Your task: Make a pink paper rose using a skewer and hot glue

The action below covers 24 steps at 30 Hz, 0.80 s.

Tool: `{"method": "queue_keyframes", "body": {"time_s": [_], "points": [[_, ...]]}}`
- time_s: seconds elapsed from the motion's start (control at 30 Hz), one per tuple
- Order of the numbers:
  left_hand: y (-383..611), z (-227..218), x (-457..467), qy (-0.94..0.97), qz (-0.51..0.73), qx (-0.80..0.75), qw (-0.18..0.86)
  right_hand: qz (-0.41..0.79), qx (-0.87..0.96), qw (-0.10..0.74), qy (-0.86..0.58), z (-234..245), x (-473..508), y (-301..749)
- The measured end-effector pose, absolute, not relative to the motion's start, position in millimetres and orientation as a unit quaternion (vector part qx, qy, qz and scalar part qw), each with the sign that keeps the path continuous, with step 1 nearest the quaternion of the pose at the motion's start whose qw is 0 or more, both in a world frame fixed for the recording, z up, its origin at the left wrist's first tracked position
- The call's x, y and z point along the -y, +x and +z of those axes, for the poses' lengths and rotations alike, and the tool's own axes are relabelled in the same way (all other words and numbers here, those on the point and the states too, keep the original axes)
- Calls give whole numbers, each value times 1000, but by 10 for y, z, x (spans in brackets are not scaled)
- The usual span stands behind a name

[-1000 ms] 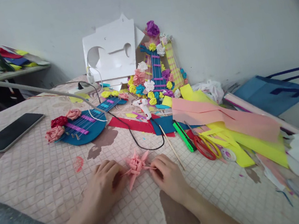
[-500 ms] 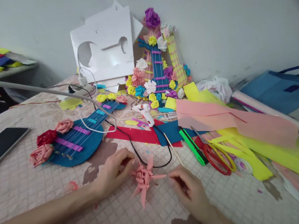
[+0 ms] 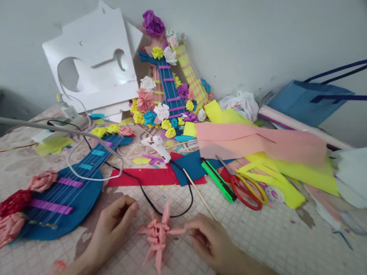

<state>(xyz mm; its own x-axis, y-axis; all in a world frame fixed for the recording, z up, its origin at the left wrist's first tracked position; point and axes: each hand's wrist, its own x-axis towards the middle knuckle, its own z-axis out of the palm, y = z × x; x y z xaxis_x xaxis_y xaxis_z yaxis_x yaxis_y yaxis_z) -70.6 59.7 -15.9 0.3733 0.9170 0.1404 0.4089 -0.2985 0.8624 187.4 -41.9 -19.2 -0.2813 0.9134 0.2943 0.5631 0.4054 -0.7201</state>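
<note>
A pink folded paper flower [image 3: 156, 236] with pointed strips lies on the checked tablecloth [image 3: 285, 241] between my hands. My right hand [image 3: 211, 245] is closed, pinching one strip at the flower's right side. My left hand [image 3: 111, 227] rests a little to the left of the flower, fingers loosely curled and apart from it, holding nothing that I can see. A thin wooden stick [image 3: 198, 193] lies just beyond my right hand.
A blue paper guitar [image 3: 61, 201] with paper roses lies at the left. A glue gun [image 3: 158, 146] and its black cord [image 3: 151, 202] sit behind the flower. Green cutter [image 3: 217, 174], red scissors [image 3: 244, 184] and pink and yellow paper sheets [image 3: 266, 149] are at the right.
My left hand has let go of the flower and drawn back to the left. The right hand keeps its pinch. The view has shifted right, so the phone has nearly left the frame.
</note>
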Motion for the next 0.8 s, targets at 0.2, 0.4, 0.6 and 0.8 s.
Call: {"method": "queue_keyframes", "body": {"time_s": [0.2,0.4,0.6,0.8], "points": [[-687,-153,-586,734,354,-459,353,306,696,410,-504,-213,381,1857],[-663,-95,-545,694,365,-507,357,299,682,436,-506,-256,333,1827],[-608,-23,-540,676,383,-516,360,289,700,416,-503,-280,314,1837],[-609,-76,-601,680,394,-501,364,274,691,431,-512,-329,285,1838]]}}
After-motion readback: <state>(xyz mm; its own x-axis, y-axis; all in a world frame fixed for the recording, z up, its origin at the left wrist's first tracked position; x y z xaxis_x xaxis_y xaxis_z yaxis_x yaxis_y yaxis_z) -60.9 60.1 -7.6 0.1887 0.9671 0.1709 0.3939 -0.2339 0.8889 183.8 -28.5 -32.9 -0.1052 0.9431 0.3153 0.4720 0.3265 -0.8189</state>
